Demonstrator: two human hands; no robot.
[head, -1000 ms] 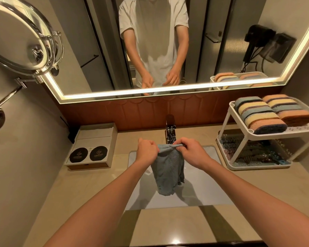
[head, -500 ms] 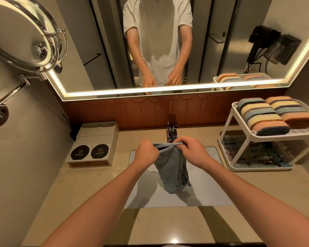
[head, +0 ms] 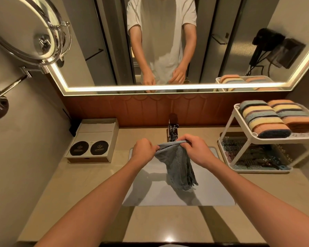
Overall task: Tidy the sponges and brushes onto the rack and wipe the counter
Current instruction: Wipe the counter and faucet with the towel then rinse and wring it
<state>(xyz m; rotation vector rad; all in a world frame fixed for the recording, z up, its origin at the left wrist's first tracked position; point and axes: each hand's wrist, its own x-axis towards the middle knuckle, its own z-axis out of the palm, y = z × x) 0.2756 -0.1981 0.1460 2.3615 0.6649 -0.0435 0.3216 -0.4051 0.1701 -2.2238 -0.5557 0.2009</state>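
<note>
left grip (head: 144,151), right grip (head: 194,151) pinch grey cloth (head: 179,168) top edge; rest hangs below, over sink (head: 150,195).

place: hotel-style bathroom | cues: backlit wall mirror (head: 221,41); swing-arm magnifying mirror (head: 25,27); chrome tap (head: 173,129) over sunken basin (head: 150,198) in beige worktop (head: 78,193); wall hair dryer (head: 264,41) seen reflected; amenities box (head: 95,139) by the wall

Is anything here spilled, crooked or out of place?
Nothing stands out. The sponges lie in two neat rows on the top shelf of the rack, what look like brushes fill its lower shelf, and the left hand and right hand grip the grey cloth above the sink. No spill shows on the counter.
</note>
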